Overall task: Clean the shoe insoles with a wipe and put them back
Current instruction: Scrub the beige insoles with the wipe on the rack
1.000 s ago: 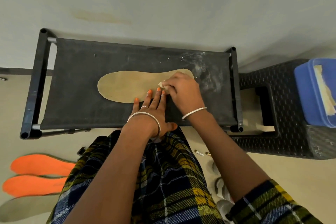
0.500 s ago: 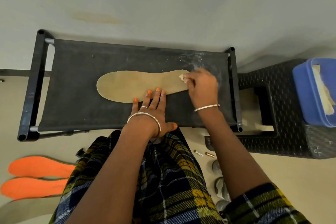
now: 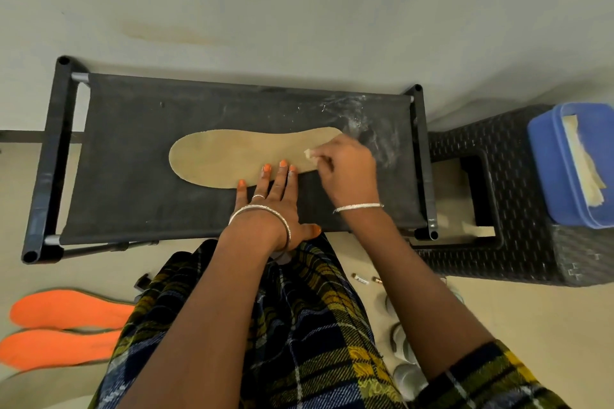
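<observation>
Rightward a half second earlier, the right hand (image 3: 345, 173) had since slid back leftward along the tan insole (image 3: 232, 156), carrying the wipe (image 3: 309, 153) in from the narrow end toward the middle. The left hand (image 3: 274, 206) had kept its place.

The right fingers (image 3: 324, 161) were curled and pinched the small crumpled wipe, which pressed on the insole's top surface just inside its lower edge. The left fingers (image 3: 281, 178) lay straight and slightly spread, three tips resting on the insole's near edge and pinning it down; the little fingertip touched that edge at its lower left, and the thumb lay back at the bench's front edge.

The insole lay flat along the middle of the black fabric bench (image 3: 133, 183), its broad rounded end to the left and its narrow end to the right, partly covered by the right hand. It looked a dull, even tan, thin and flat. White dusty smears (image 3: 365, 129) marked the fabric just beyond its narrow end.

Two orange insoles (image 3: 66, 309) lay side by side on the floor (image 3: 531, 325) at the lower left. A blue tub (image 3: 545, 169) holding pale wipes sat on a black woven stool (image 3: 498, 259) to the right.
</observation>
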The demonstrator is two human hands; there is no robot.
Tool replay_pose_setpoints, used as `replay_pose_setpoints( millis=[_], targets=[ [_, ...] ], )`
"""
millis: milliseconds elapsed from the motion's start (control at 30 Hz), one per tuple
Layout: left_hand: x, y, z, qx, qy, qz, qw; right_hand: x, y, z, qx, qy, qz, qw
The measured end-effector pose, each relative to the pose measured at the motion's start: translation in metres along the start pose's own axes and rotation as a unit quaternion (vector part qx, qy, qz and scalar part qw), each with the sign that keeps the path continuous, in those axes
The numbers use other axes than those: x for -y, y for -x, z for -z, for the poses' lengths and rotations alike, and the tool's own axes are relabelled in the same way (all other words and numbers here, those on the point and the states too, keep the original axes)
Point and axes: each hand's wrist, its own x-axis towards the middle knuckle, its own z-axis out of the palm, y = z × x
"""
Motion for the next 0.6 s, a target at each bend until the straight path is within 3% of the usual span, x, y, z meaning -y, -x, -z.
replay_pose_setpoints(
  millis=[100,267,467,600],
  targets=[
    [0.0,0.0,0.0,0.003,0.001,0.0,1.0,-0.001,0.006,0.002,0.046,0.016,0.056,0.997],
    [-0.002,0.0,0.0,0.002,-0.006,0.003,1.0,-0.027,-0.012,0.02,-0.022,0.03,-0.09,0.995],
    [-0.005,-0.002,0.0,0.013,-0.011,0.008,1.0,-0.003,0.008,0.009,0.071,0.027,0.052,0.996],
    [-0.006,-0.003,-0.001,0.021,-0.026,0.012,0.999,-0.03,-0.006,0.023,-0.02,0.021,-0.076,0.997]
  ],
)
